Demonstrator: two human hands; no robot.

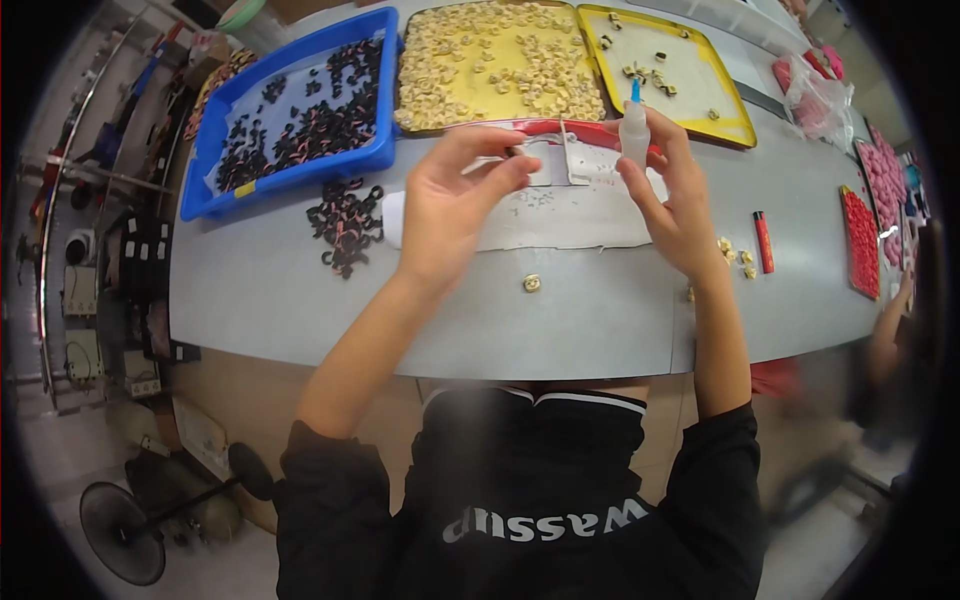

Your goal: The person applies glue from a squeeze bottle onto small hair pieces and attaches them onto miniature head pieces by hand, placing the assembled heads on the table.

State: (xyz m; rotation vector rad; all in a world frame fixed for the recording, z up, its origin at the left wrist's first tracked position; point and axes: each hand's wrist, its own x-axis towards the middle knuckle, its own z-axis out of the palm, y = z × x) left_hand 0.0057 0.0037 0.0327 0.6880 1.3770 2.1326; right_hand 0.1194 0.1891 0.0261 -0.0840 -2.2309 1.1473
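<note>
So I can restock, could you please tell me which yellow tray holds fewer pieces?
The right yellow tray has just scattered pieces; the left yellow tray is densely covered.

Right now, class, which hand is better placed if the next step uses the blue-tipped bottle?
Probably the right hand: it holds the bottle, blue tip up. The left hand seems to pinch a small dark piece and would likely need to free its fingers first.

A workshop; long grey worktable; trays of small parts.
</note>
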